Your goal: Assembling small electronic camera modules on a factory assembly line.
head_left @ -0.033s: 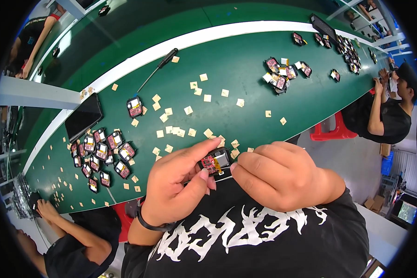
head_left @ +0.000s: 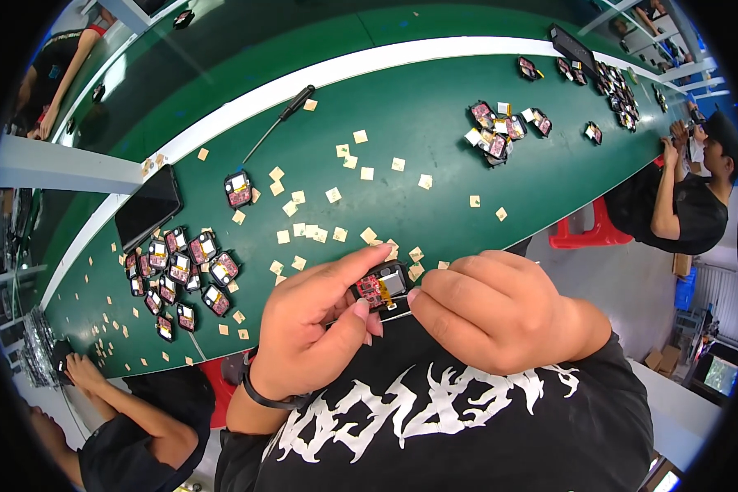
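Close in front of my shirt, my left hand grips a small black-cased electronic unit between thumb and fingers. Its open side faces up, showing a red circuit board, a grey rectangular part and a yellow flex strip. My right hand has its fingers pinched together at the unit's right edge. What the pinch holds, if anything, is hidden by the fingers. Small cream paper squares lie scattered on the green tabletop just beyond my hands.
Several similar units are grouped at left beside a black tray; one unit lies near a screwdriver. Another pile sits at right, with more farther back. Co-workers sit at both sides; a red stool stands at right.
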`<action>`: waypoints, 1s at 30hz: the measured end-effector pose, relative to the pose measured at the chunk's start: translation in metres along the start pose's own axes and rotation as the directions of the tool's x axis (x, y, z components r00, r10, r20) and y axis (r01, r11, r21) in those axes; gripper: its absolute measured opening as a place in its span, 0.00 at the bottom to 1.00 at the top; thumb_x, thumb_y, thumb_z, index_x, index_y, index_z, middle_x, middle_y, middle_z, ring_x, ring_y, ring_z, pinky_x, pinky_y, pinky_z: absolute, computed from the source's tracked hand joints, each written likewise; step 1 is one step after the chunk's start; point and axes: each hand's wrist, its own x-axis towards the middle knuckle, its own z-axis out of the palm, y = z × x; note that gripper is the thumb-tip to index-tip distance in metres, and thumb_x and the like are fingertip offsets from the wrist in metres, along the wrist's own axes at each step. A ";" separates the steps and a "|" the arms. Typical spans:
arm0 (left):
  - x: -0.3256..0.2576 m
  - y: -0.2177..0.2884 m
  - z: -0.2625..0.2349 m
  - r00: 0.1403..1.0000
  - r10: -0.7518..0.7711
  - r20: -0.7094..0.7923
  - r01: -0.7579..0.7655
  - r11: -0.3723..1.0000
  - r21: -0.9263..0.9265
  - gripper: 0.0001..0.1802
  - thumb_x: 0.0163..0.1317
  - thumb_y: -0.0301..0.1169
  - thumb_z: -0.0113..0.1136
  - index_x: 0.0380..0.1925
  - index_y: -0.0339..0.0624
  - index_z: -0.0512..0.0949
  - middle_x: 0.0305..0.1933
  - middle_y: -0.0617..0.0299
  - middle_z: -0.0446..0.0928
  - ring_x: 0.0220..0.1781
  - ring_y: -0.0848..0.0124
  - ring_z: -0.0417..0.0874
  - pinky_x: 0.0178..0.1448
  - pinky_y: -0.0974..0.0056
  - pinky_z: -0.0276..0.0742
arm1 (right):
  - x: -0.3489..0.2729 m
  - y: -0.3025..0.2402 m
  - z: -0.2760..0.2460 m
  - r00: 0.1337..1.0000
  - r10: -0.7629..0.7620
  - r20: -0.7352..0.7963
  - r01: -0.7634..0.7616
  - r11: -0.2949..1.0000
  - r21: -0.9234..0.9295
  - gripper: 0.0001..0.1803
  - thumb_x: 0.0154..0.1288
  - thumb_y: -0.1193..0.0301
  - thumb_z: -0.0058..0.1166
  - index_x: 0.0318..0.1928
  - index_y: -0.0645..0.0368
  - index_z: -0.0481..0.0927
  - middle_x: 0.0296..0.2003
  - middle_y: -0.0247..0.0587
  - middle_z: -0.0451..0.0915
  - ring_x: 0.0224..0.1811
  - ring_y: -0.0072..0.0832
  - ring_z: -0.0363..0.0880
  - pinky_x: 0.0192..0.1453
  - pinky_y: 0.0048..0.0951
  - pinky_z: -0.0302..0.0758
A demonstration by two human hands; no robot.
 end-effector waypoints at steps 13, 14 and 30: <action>0.002 0.001 -0.006 0.993 -0.082 0.080 0.093 0.986 -0.138 0.27 0.66 0.12 0.49 0.66 0.31 0.75 0.49 0.52 0.81 0.36 0.74 0.86 0.38 0.71 0.83 | -0.003 0.003 0.001 0.997 -0.073 0.020 0.072 0.996 0.046 0.12 0.46 0.76 0.62 0.34 0.69 0.83 0.34 0.44 0.79 0.29 0.29 0.77 0.27 0.27 0.73; 0.002 0.001 -0.007 0.992 -0.089 0.087 0.100 0.986 -0.132 0.27 0.66 0.12 0.49 0.66 0.31 0.75 0.49 0.52 0.81 0.36 0.74 0.86 0.38 0.71 0.83 | -0.003 0.003 0.002 0.997 -0.083 0.009 0.082 0.995 0.056 0.11 0.45 0.76 0.61 0.31 0.70 0.82 0.33 0.45 0.78 0.29 0.28 0.74 0.26 0.26 0.71; 0.002 0.003 -0.007 0.988 -0.140 0.059 0.150 0.962 -0.230 0.27 0.67 0.12 0.48 0.68 0.28 0.73 0.46 0.54 0.81 0.35 0.73 0.86 0.37 0.70 0.84 | 0.000 0.000 0.001 0.998 -0.062 0.010 0.061 0.997 0.039 0.14 0.47 0.77 0.61 0.37 0.71 0.85 0.35 0.45 0.79 0.30 0.32 0.80 0.29 0.29 0.76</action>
